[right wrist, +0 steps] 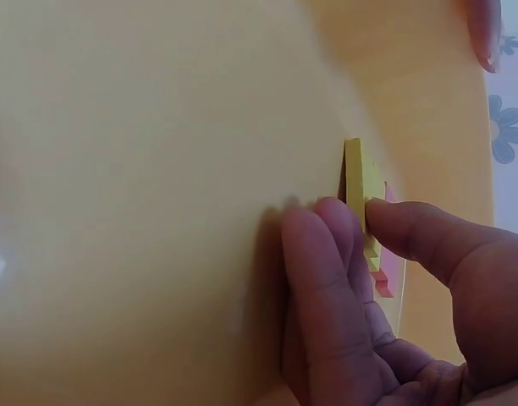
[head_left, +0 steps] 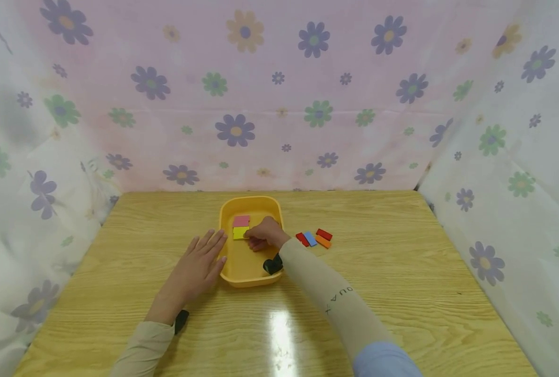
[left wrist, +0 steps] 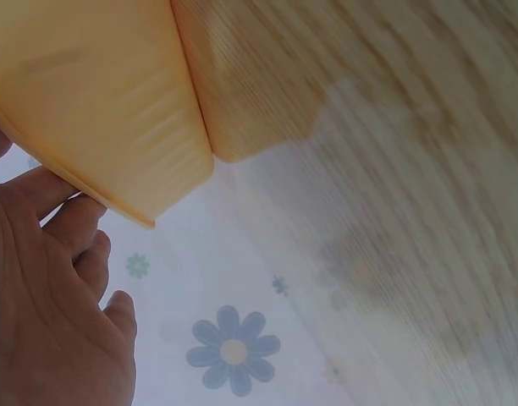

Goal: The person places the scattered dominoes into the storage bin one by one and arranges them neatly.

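Note:
A yellow-orange plastic tray (head_left: pixel 249 282) stands on the table. Inside it, toward the left wall, my right hand (head_left: pixel 266 234) pinches a flat yellow block (right wrist: pixel 355 173) between thumb and fingertips. Just beyond lies flat pink block-work (head_left: pixel 241 221), close against the yellow; whether each colour is one piece or two I cannot tell. My left hand (head_left: pixel 198 267) touches the tray's left rim with its fingers extended, and the left wrist view shows those fingers (left wrist: pixel 77 222) along the outside of the rim.
To the right of the tray, several small flat blocks lie on the wooden table (head_left: pixel 402 283): a red block (head_left: pixel 324 234), an orange block (head_left: pixel 323 241), a blue block (head_left: pixel 310 239) and another red block (head_left: pixel 302 240). Flowered sheets (head_left: pixel 279 99) enclose the back and sides.

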The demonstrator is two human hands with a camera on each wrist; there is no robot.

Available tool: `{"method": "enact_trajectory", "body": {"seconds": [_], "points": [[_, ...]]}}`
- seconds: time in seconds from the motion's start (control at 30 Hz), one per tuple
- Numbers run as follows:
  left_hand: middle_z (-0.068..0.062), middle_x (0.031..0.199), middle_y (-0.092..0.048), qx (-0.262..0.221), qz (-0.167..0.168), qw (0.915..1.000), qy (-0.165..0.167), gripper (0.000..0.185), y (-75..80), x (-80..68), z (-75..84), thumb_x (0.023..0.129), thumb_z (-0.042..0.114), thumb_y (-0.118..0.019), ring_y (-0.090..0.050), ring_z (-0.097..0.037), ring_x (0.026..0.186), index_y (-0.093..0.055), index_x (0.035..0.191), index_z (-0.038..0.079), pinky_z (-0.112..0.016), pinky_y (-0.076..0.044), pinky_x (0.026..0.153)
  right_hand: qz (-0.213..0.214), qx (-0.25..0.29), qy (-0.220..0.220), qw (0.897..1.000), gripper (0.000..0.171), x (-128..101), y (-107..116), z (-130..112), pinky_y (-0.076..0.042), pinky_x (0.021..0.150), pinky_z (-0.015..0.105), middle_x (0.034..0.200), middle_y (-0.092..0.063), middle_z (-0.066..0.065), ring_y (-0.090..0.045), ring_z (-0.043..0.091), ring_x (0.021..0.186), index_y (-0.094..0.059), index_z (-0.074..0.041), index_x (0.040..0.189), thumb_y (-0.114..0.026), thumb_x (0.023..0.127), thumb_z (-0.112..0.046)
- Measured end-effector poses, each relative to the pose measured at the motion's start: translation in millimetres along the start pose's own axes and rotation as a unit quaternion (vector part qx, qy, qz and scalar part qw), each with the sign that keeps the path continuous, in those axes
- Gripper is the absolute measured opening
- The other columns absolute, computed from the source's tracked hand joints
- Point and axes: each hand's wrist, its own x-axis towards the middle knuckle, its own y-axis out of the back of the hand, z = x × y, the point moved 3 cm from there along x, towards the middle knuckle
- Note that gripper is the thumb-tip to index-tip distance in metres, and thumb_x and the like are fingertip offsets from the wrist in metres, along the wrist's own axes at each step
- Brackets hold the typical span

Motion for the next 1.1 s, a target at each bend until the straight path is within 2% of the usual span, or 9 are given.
{"method": "enact_trajectory", "body": {"seconds": [0.27,0.4,0.53,0.8,1.0,1.1], "points": [[-0.013,0.164,-0.034,-0.006,-0.003,1.0000,0.004,0.058,0.7,0.0,2.1,0.108,0.030,-0.049,-0.023,-0.035,0.155,-0.036,0.157,0.001,-0.060,-0.016,0.124,0.007,-0.006,0.005,1.000,0.022,-4,1,-2,-0.063,0.060,0.030,0.061,-0.066,0.007,-0.064,0.013,0.048,-0.070,0.003,0.075,-0.077,0.091,-0.011],[-0.013,0.164,-0.035,-0.005,-0.001,1.0000,0.002,0.058,0.4,0.3,2.2,0.108,0.030,-0.048,-0.024,-0.035,0.155,-0.037,0.157,0.001,-0.060,-0.015,0.125,0.008,-0.006,0.012,1.000,0.021,-7,2,-2,-0.063,0.063,0.032,0.063,-0.068,0.010,-0.066,0.015,0.050,-0.071,0.006,0.078,-0.075,0.091,-0.010],[-0.012,0.164,-0.034,-0.005,-0.001,1.0000,0.003,0.058,-0.6,0.1,1.3,0.108,0.031,-0.047,-0.023,-0.035,0.155,-0.036,0.157,0.002,-0.059,-0.015,0.125,0.003,-0.001,0.013,1.000,0.022,-8,2,-3,-0.063,0.063,0.032,0.064,-0.069,0.012,-0.068,0.017,0.051,-0.072,0.007,0.078,-0.073,0.092,-0.009],[-0.013,0.164,-0.034,-0.006,-0.005,0.9999,0.007,0.059,-0.6,0.6,1.7,0.108,0.030,-0.048,-0.022,-0.035,0.155,-0.035,0.157,0.002,-0.059,-0.014,0.125,0.005,0.000,0.024,1.000,0.025,-5,1,0,-0.061,0.055,0.029,0.058,-0.063,0.008,-0.062,0.014,0.045,-0.069,0.005,0.073,-0.073,0.093,-0.010],[-0.013,0.164,-0.034,-0.006,-0.004,1.0000,0.005,0.058,1.3,0.9,3.7,0.108,0.030,-0.049,-0.023,-0.036,0.154,-0.036,0.157,0.001,-0.060,-0.015,0.125,-0.029,-0.023,0.022,0.999,0.030,-7,7,-5,-0.062,0.058,0.029,0.062,-0.064,0.008,-0.064,0.015,0.050,-0.067,0.002,0.072,-0.072,0.095,-0.018],[-0.013,0.164,-0.035,-0.005,-0.004,1.0000,0.003,0.058,2.5,1.0,4.5,0.108,0.030,-0.048,-0.024,-0.036,0.154,-0.037,0.157,0.001,-0.060,-0.016,0.124,-0.060,-0.053,0.039,0.996,0.030,-15,14,-13,-0.063,0.066,0.031,0.071,-0.068,0.010,-0.070,0.020,0.062,-0.071,0.005,0.086,-0.070,0.096,-0.023]]}}
